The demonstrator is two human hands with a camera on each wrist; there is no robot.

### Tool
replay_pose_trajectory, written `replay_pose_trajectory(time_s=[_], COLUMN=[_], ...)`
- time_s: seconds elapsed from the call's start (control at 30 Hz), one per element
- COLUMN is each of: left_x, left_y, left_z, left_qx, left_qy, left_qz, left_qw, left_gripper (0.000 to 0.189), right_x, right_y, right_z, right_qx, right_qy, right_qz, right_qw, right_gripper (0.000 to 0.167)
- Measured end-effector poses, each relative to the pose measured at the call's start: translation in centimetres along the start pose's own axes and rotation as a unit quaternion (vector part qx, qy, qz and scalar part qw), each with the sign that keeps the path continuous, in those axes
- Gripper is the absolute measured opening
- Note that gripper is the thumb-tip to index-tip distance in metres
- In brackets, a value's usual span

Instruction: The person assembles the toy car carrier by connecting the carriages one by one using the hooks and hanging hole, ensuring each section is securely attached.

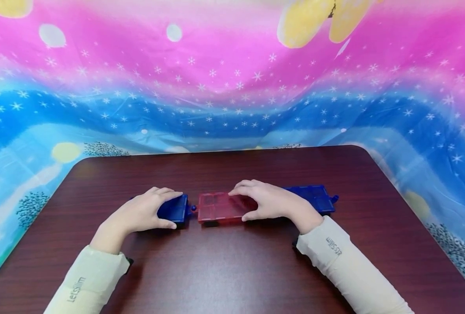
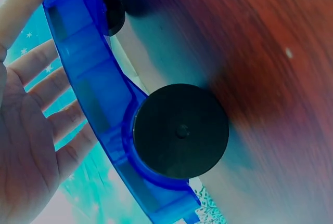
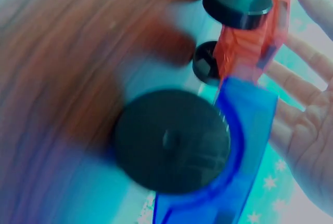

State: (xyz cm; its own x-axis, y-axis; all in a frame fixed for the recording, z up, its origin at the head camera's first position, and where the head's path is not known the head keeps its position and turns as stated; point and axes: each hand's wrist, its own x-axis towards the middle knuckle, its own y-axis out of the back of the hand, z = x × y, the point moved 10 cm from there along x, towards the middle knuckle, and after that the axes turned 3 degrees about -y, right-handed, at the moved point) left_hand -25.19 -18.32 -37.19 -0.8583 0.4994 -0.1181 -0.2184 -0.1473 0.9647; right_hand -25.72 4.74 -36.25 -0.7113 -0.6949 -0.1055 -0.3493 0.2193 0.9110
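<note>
Three see-through toy car bases with black wheels stand in a row across the table in the head view. My left hand (image 1: 145,211) grips the left blue car base (image 1: 175,210), thumb on the near side and fingers over the far edge. The left wrist view shows its side and a large black wheel (image 2: 181,131). My right hand (image 1: 271,201) spans the red car base (image 1: 218,207), thumb at the near edge and fingers at the far edge. Behind that hand is the right blue car base (image 1: 316,197), partly hidden. A small blue coupling (image 1: 193,208) sits between the left blue and red bases.
The dark brown wooden table (image 1: 224,270) has rounded far corners. A pink and blue patterned cloth (image 1: 224,104) hangs behind it and along both sides. A blue hook (image 1: 335,199) sticks out at the right end of the row.
</note>
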Motion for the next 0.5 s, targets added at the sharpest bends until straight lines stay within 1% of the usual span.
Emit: replay_pose_trajectory(time_s=[0.17, 0.3, 0.43, 0.5], left_x=[-1.0, -2.3, -4.1, -5.0], left_y=[0.4, 1.1, 2.0, 2.7], left_z=[-0.2, -0.6, -1.8, -2.5], left_qx=[0.005, 0.009, 0.011, 0.022], left_qy=[-0.003, -0.004, 0.005, 0.007], left_qz=[0.015, 0.034, 0.055, 0.073], left_qw=[0.9999, 0.9994, 0.9984, 0.997], left_gripper=[0.08, 0.078, 0.08, 0.081], right_x=[-1.8, -3.8, -6.4, -7.7], right_y=[0.8, 1.6, 3.0, 4.0], right_z=[1.1, 2.4, 4.3, 5.3], right_qx=[-0.007, -0.017, -0.032, -0.042], right_qy=[-0.006, -0.018, -0.037, -0.047], right_qz=[0.026, 0.052, 0.089, 0.109], right_qw=[0.9996, 0.9984, 0.9948, 0.9921], right_gripper=[0.061, 0.062, 0.065, 0.066])
